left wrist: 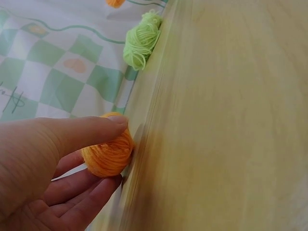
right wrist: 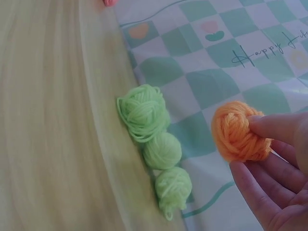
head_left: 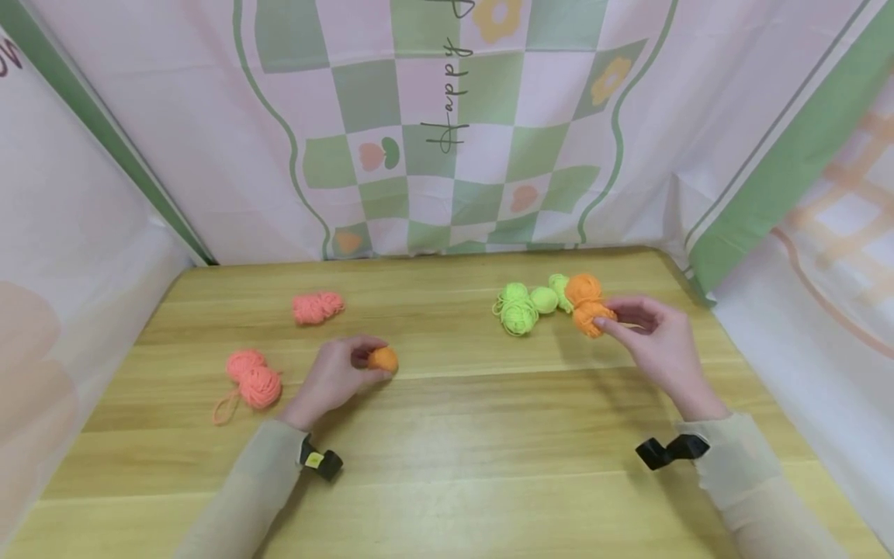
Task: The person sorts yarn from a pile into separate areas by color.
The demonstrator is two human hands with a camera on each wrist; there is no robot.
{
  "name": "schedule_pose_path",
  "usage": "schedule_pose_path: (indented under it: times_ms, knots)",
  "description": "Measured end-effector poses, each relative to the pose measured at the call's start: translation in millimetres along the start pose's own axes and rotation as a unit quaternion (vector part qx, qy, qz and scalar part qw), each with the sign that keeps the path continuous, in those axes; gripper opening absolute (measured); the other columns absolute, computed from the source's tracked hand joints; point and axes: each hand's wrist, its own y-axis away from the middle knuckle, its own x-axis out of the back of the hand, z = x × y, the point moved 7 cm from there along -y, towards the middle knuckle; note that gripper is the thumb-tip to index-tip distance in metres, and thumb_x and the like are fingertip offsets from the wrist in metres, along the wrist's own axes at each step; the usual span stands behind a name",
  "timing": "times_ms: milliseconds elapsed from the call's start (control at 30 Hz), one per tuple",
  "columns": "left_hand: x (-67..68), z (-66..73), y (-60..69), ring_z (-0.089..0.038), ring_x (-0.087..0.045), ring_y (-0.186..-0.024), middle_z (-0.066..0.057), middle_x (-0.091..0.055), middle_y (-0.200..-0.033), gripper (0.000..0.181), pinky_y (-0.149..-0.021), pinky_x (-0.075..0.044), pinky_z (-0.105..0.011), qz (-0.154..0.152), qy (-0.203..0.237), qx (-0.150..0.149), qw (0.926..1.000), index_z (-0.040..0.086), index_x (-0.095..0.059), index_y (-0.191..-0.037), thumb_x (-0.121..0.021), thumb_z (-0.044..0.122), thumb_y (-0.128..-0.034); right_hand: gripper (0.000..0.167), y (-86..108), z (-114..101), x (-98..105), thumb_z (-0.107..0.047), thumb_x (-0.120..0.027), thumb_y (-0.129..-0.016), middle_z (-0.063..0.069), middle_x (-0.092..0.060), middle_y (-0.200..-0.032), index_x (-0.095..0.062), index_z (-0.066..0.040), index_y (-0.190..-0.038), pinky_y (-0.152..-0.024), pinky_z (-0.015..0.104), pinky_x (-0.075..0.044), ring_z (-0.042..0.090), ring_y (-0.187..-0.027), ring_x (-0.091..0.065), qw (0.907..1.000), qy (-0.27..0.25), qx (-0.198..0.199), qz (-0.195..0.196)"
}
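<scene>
While the left hand (head_left: 342, 369) pinches a small orange yarn ball (head_left: 383, 359) over the left half of the wooden table (head_left: 447, 466), the right hand (head_left: 660, 341) grips a two-lobed orange yarn bundle (head_left: 585, 293) by its near end, just beside three lime-green yarn balls (head_left: 518, 309) in a row. One coral-pink yarn skein (head_left: 317, 308) lies beyond the left hand, a looser-ended pink skein (head_left: 254, 380) to its left; a checked cloth (head_left: 454, 116) hangs behind.

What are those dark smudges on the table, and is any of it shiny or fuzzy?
Head view: soft shadows on the table, some below the right hand, plus a pale sheen near the middle; left wrist view: a blurry shadow beside the orange ball; right wrist view: dimmer, with fuzzy wood grain.
</scene>
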Motion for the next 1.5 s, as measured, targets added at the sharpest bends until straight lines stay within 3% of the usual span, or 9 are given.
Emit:
schedule_pose_path:
  times_ms: [233,467,767,1067,1167,1500]
  knots:
    - [0.5,2.1,-0.7,-0.018,-0.067,-0.095,-0.004,-0.072,-0.112,0.043,-0.083,-0.058,-0.035,0.0,0.003,-0.005,1.0,0.008,-0.072,-0.121,-0.088,0.017,-0.0821,0.037,5.2,11,2,-0.025,-0.081,-0.09,0.01,-0.072,-0.111,-0.07,0.001,-0.115,-0.078,0.012,-0.053,-0.002,-0.092,-0.065,0.9999,0.005,-0.013,-0.005]
    - [0.3,2.4,0.7,-0.019,-0.068,-0.095,-0.004,-0.072,-0.112,0.042,-0.084,-0.058,-0.036,-0.002,0.004,-0.005,1.0,0.007,-0.072,-0.121,-0.088,0.016,-0.0828,0.034,11.3,28,-6,-0.023,-0.08,-0.092,0.013,-0.073,-0.108,-0.071,0.002,-0.113,-0.078,0.013,-0.054,0.001,-0.092,-0.067,0.9993,0.01,-0.004,-0.036]
    - [-0.4,0.9,0.0,-0.018,-0.067,-0.096,-0.004,-0.072,-0.113,0.043,-0.084,-0.058,-0.036,-0.003,0.002,-0.001,1.0,0.008,-0.072,-0.122,-0.088,0.017,-0.0828,0.039,21.1,47,-12,-0.031,-0.078,-0.093,0.016,-0.071,-0.113,-0.069,-0.002,-0.117,-0.08,0.013,-0.054,0.004,-0.095,-0.066,0.997,0.018,-0.04,-0.064]
    - [-0.7,0.1,-0.5,-0.018,-0.067,-0.096,-0.004,-0.071,-0.113,0.044,-0.085,-0.057,-0.036,0.0,0.004,0.001,1.0,0.008,-0.072,-0.122,-0.088,0.016,-0.0822,0.037,26.3,61,-21,-0.031,-0.079,-0.092,0.012,-0.073,-0.112,-0.072,-0.004,-0.117,-0.08,0.009,-0.05,0.01,-0.096,-0.068,0.9904,0.071,-0.021,-0.117]
    - [-0.5,0.2,-0.8,-0.019,-0.067,-0.096,-0.004,-0.071,-0.113,0.044,-0.085,-0.057,-0.037,0.0,0.003,0.0,1.0,0.008,-0.072,-0.122,-0.088,0.017,-0.0822,0.038,26.8,64,-21,-0.031,-0.079,-0.092,0.013,-0.073,-0.112,-0.072,-0.004,-0.117,-0.08,0.009,-0.05,0.003,-0.095,-0.066,0.9907,0.066,-0.022,-0.117]
    - [-1.4,3.7,-5.7,-0.019,-0.067,-0.098,-0.004,-0.071,-0.114,0.047,-0.086,-0.057,-0.039,0.004,0.012,0.007,0.9999,0.008,-0.071,-0.125,-0.088,0.019,-0.082,0.039,26.9,64,-20,-0.029,-0.08,-0.091,0.014,-0.072,-0.114,-0.071,-0.003,-0.118,-0.08,0.01,-0.051,0.004,-0.095,-0.067,0.9908,0.06,-0.028,-0.118]
